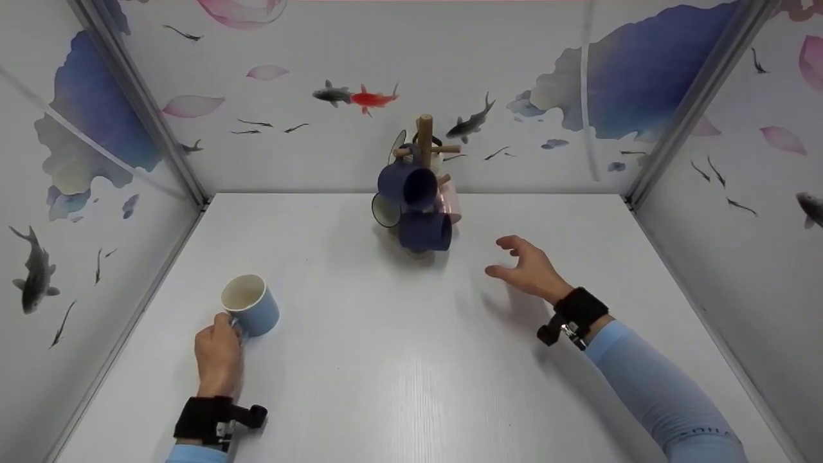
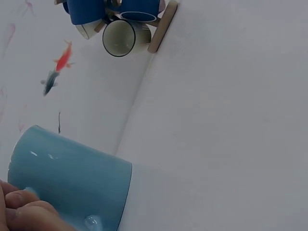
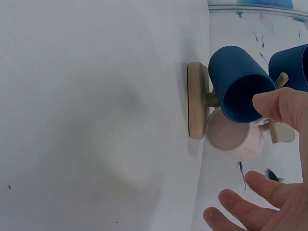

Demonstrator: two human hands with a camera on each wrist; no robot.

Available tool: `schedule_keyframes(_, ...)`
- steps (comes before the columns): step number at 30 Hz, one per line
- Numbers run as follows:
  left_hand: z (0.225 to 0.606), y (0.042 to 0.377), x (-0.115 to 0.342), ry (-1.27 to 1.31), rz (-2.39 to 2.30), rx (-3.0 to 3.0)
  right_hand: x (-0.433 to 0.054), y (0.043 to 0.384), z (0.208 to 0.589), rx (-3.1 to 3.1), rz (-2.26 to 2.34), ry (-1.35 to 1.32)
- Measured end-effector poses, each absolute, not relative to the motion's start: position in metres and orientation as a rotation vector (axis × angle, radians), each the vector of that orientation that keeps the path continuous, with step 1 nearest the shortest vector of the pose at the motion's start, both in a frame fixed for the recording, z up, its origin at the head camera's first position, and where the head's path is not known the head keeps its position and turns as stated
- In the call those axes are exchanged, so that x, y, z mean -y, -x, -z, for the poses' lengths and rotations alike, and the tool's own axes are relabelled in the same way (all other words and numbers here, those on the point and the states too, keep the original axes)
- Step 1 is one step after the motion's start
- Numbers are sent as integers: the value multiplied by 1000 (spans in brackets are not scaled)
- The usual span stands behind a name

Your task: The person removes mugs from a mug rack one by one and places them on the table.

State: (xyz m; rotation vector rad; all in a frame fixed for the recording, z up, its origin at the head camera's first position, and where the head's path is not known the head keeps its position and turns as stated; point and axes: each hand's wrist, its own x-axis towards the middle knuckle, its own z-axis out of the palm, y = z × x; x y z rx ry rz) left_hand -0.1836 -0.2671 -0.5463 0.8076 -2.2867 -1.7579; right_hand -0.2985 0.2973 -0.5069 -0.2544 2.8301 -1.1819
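My left hand (image 1: 218, 354) grips the handle of a light blue mug (image 1: 258, 315) at the left of the white table. The mug stands upright, its pale inside facing up; in the left wrist view the fingers (image 2: 36, 211) wrap its handle. My right hand (image 1: 532, 270) hovers right of a wooden mug tree (image 1: 425, 135), holding nothing, thumb and fingers spread apart. On the tree hang an upper dark blue mug (image 1: 393, 182), a lower dark blue mug (image 1: 421, 234), a pink mug (image 3: 252, 142) and a cream mug with a dark rim (image 2: 119, 38). More behind is partly hidden.
The mug tree's wooden base (image 3: 196, 101) stands near the table's back edge. White panels printed with fish and petals, such as the back wall (image 1: 270, 154), enclose the table (image 1: 386, 360) on three sides. Metal posts (image 1: 154, 96) run up the corners.
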Motion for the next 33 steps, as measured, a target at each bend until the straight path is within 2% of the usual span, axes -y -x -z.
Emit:
schedule_keyframes(14,540,175,276,-629,1048,2444,-288,309,501,-2732,1294,118)
schedule_keyframes(23,521,171,275,-561,897,2369,-290,314,501,-2659,1367,67)
schedule_keyframes(27,512,172,265,-385,845,2338,-291,316,500,-2626,1401,51)
schedule_keyframes(33,515,188,242,72,775,2251,-294,320,500,-2573,1467,15)
